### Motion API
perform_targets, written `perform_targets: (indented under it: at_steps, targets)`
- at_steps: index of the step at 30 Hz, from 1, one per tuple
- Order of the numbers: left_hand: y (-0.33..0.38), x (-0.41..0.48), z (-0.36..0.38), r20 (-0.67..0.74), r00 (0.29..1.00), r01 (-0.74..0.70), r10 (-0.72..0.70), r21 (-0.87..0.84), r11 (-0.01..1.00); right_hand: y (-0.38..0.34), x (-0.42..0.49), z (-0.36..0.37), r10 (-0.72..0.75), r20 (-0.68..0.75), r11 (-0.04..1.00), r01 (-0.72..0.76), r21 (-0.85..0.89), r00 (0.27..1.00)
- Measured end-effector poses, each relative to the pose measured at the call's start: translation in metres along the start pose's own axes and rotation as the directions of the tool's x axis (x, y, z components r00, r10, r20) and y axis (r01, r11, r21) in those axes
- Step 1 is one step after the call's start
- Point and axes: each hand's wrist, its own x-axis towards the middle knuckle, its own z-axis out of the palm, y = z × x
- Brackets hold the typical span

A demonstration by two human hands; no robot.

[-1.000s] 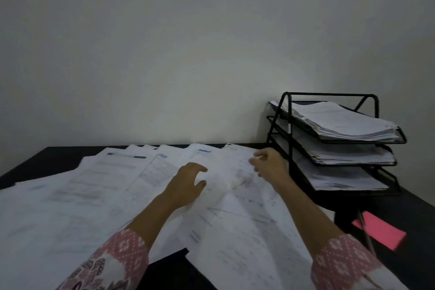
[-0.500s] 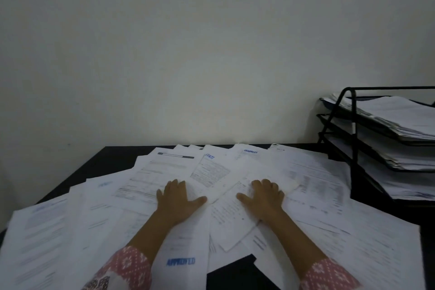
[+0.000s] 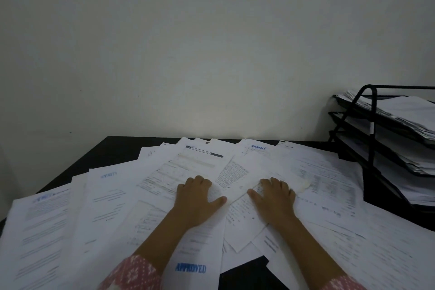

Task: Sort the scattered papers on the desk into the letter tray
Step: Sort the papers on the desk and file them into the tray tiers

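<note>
Many white printed papers (image 3: pixel 113 205) lie scattered and overlapping across the black desk (image 3: pixel 98 155); some carry a blue APPROVED stamp (image 3: pixel 190 268). My left hand (image 3: pixel 196 198) rests flat on the sheets near the middle, fingers spread. My right hand (image 3: pixel 274 196) lies flat on a slanted sheet (image 3: pixel 242 223) just right of it. Neither hand grips anything. The black wire letter tray (image 3: pixel 372 125) stands at the right edge with three tiers, each holding a stack of paper.
A plain pale wall rises behind the desk. The desk's left back corner shows bare black surface. A small dark gap (image 3: pixel 244 271) of desk shows between sheets near the front edge. Pink patterned sleeves cover both forearms.
The view has swung left, so the tray now sits at the right edge. Both hands drew back from the paper they were handling near the tray and now lie flat on the pile.
</note>
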Motion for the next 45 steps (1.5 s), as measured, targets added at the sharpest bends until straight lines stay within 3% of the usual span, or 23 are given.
perform_targets:
  at_steps: [3, 5, 6, 8, 10, 12, 14, 19, 22, 25, 28, 34, 42, 45]
  targets:
    - [-0.003, 0.001, -0.009, -0.011, 0.998, -0.069, 0.068, -0.268, 0.961, -0.003, 0.0, -0.001, -0.006, -0.005, 1.0, 0.007, 0.012, 1.0]
    - [-0.01, 0.002, -0.017, -0.021, 0.999, -0.046, 0.041, -0.483, 0.874, -0.007, -0.002, -0.002, -0.029, -0.003, 0.999, 0.029, 0.023, 1.0]
    - [-0.016, 0.004, -0.019, -0.065, 0.998, -0.029, -0.004, -0.512, 0.859, -0.009, -0.002, -0.003, -0.048, -0.002, 0.998, 0.049, 0.026, 0.999]
    - [-0.035, 0.01, -0.02, -0.181, 0.971, 0.065, -0.158, -0.432, 0.899, -0.014, -0.005, -0.003, -0.082, 0.001, 0.996, 0.081, 0.024, 0.997]
    - [-0.058, 0.015, -0.023, -0.198, 0.919, 0.278, -0.341, -0.289, 0.916, -0.019, -0.007, -0.005, -0.077, -0.005, 0.997, 0.077, -0.016, 0.997]
    - [-0.078, 0.018, -0.028, -0.072, 0.873, 0.47, -0.483, -0.145, 0.871, -0.025, -0.008, -0.007, -0.028, -0.004, 0.997, 0.027, -0.067, 1.0]
    - [-0.09, 0.018, -0.029, 0.046, 0.827, 0.562, -0.56, -0.065, 0.825, -0.032, -0.006, -0.009, 0.031, 0.012, 0.998, -0.03, -0.056, 0.999]
    - [-0.095, 0.014, -0.022, 0.005, 0.867, 0.499, -0.499, 0.027, 0.866, -0.054, 0.006, -0.011, 0.154, 0.094, 0.962, -0.171, 0.215, 0.984]
    - [-0.096, 0.011, -0.022, -0.001, 0.896, 0.443, -0.444, 0.051, 0.895, -0.065, 0.016, -0.012, 0.223, 0.127, 0.852, -0.257, 0.455, 0.966]
    - [-0.097, 0.008, -0.024, -0.021, 0.914, 0.406, -0.406, 0.026, 0.913, -0.073, 0.024, -0.01, 0.277, 0.165, 0.785, -0.322, 0.53, 0.947]
    - [-0.097, 0.008, -0.027, -0.028, 0.911, 0.413, -0.412, 0.009, 0.911, -0.077, 0.028, -0.008, 0.265, 0.184, 0.829, -0.321, 0.457, 0.947]
    - [-0.097, 0.007, -0.027, -0.059, 0.9, 0.432, -0.431, 0.011, 0.902, -0.086, 0.019, 0.004, 0.153, 0.252, 0.979, -0.181, 0.09, 0.956]
    - [-0.096, 0.004, -0.039, -0.137, 0.892, 0.411, -0.431, -0.155, 0.898, -0.084, 0.016, 0.001, 0.104, 0.251, 0.982, -0.14, 0.13, 0.962]
    - [-0.092, 0.002, -0.046, -0.068, 0.9, 0.407, -0.43, -0.22, 0.887, -0.078, 0.013, -0.001, 0.106, 0.258, 0.986, -0.136, 0.099, 0.96]
